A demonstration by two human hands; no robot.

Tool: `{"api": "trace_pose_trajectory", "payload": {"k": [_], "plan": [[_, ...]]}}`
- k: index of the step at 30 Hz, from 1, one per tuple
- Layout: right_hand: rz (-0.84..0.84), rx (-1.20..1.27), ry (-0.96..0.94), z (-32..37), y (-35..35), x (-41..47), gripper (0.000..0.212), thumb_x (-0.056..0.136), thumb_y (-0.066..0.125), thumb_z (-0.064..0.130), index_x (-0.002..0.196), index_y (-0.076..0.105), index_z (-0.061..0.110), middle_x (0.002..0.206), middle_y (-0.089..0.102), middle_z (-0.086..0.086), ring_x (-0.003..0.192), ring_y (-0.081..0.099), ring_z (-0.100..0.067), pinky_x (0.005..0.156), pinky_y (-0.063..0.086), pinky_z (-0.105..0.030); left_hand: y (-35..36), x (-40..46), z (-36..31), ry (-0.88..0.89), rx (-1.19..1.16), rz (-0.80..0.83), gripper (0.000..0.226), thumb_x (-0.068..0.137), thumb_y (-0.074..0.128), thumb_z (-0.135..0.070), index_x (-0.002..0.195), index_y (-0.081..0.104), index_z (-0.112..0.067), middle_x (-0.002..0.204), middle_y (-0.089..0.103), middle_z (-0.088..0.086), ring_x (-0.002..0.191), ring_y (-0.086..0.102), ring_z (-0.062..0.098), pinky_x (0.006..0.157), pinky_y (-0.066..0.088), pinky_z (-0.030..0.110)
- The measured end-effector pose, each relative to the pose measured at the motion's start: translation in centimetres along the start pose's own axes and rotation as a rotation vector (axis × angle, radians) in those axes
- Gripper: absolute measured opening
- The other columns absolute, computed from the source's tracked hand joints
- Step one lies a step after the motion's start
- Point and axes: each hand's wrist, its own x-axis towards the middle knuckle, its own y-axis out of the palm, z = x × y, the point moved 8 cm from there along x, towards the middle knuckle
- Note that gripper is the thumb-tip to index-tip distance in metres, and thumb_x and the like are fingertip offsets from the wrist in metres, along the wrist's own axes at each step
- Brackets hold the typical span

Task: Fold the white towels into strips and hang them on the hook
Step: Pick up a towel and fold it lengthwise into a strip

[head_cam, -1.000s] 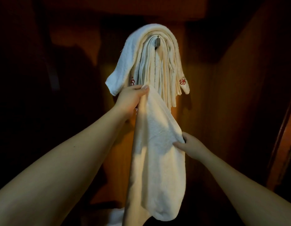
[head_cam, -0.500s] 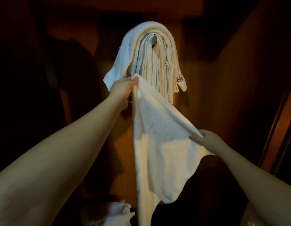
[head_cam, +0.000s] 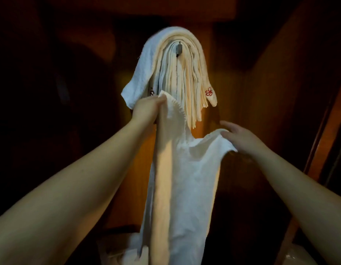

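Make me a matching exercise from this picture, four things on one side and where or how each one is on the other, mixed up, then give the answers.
Things:
1. left hand
2. right hand
3. small grey metal hook
4. red embroidered emblem

States:
A. on the wooden wall, under the arch of hung folded white towels
B. grips the top corner of the loose white towel
C. stitched near a hung towel's lower right end
D. fingers on the loose towel's side edge, drawing it outward

Pairs: 1-B, 2-D, 3-A, 4-C
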Motion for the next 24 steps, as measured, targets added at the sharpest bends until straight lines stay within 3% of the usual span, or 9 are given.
{"api": "trace_pose_trajectory", "payload": {"k": [2,5,7,9,11,14,16,19,24], "plan": [[0.049,0.291,-0.018,3.3,1.1,-1.0,0.031,0.092,0.062,0.037,0.121,0.065,0.047,0.113,0.066,0.006,0.088,0.065,-0.007,0.068,0.046,-0.024,0.5,-1.4,0.1,-0.007,0.007,0.025,0.012,0.091,0.069,-0.034,0.093,0.070,-0.021,0.101,0.072,0.007,0.100,0.069,0.026,0.085,0.057,0.042],[0.172,0.440,-0.126,7.3,2.6,-2.9,0.026,0.090,0.057,0.021,0.093,0.080,0.032,0.107,0.064,-0.009,0.066,0.065,-0.004,0.053,0.049,-0.019,1.4,-3.5,0.2,-0.001,-0.021,0.085,0.013,0.092,0.069,-0.031,0.089,0.070,-0.019,0.101,0.074,0.012,0.101,0.071,0.029,0.082,0.056,0.039],[0.243,0.402,-0.196,9.1,3.5,-3.8,0.031,0.079,0.059,0.015,0.090,0.080,0.035,0.109,0.065,-0.004,0.077,0.067,-0.006,0.061,0.052,-0.019,2.1,-5.0,0.0,0.033,-0.060,0.162,0.015,0.093,0.069,-0.030,0.094,0.076,-0.017,0.100,0.077,0.008,0.095,0.073,0.024,0.083,0.059,0.039],[0.256,0.265,-0.285,10.0,4.1,-4.3,0.042,0.079,0.064,0.009,0.093,0.076,0.047,0.112,0.067,0.001,0.094,0.067,-0.011,0.070,0.054,-0.022,2.9,-6.3,-0.4,0.068,-0.088,0.253,0.018,0.094,0.067,-0.031,0.093,0.079,-0.018,0.095,0.078,0.005,0.085,0.075,0.019,0.071,0.058,0.033],[0.161,0.183,-0.377,10.6,3.7,-4.3,0.041,0.088,0.070,0.011,0.094,0.072,0.052,0.101,0.072,0.010,0.094,0.068,-0.007,0.072,0.053,-0.020,3.3,-7.1,-0.6,0.086,-0.107,0.313,0.021,0.094,0.065,-0.033,0.093,0.081,-0.019,0.095,0.078,0.006,0.083,0.074,0.018,0.064,0.055,0.027],[-0.006,0.172,-0.464,11.5,3.0,-4.6,0.021,0.089,0.076,0.031,0.088,0.072,0.051,0.088,0.073,0.019,0.084,0.067,0.002,0.070,0.051,-0.015,3.8,-7.8,-0.6,0.086,-0.159,0.357,0.022,0.095,0.063,-0.031,0.098,0.080,-0.017,0.096,0.078,0.007,0.083,0.074,0.018,0.065,0.055,0.027],[-0.075,0.223,-0.485,11.6,2.7,-4.7,0.011,0.088,0.075,0.038,0.086,0.073,0.049,0.090,0.075,0.014,0.088,0.070,-0.003,0.075,0.055,-0.020,4.3,-8.2,-0.6,0.082,-0.181,0.377,0.023,0.097,0.062,-0.029,0.098,0.081,-0.017,0.094,0.076,0.012,0.085,0.072,0.020,0.072,0.056,0.032],[-0.115,0.221,-0.480,11.9,2.3,-4.7,0.005,0.090,0.072,0.041,0.086,0.074,0.042,0.090,0.077,0.010,0.087,0.071,-0.005,0.073,0.054,-0.019,4.8,-8.6,-0.7,0.081,-0.197,0.400,0.025,0.099,0.059,-0.029,0.102,0.080,-0.017,0.108,0.072,0.023,0.098,0.068,0.030,0.094,0.051,0.050],[-0.142,0.231,-0.440,12.0,2.0,-4.7,0.006,0.093,0.071,0.036,0.090,0.073,0.031,0.083,0.076,0.007,0.076,0.071,-0.005,0.065,0.052,-0.016,5.4,-9.4,-1.1,0.066,-0.179,0.451,0.031,0.102,0.053,-0.027,0.121,0.072,-0.012,0.115,0.074,0.012,0.108,0.069,0.026,0.092,0.052,0.038]]}}
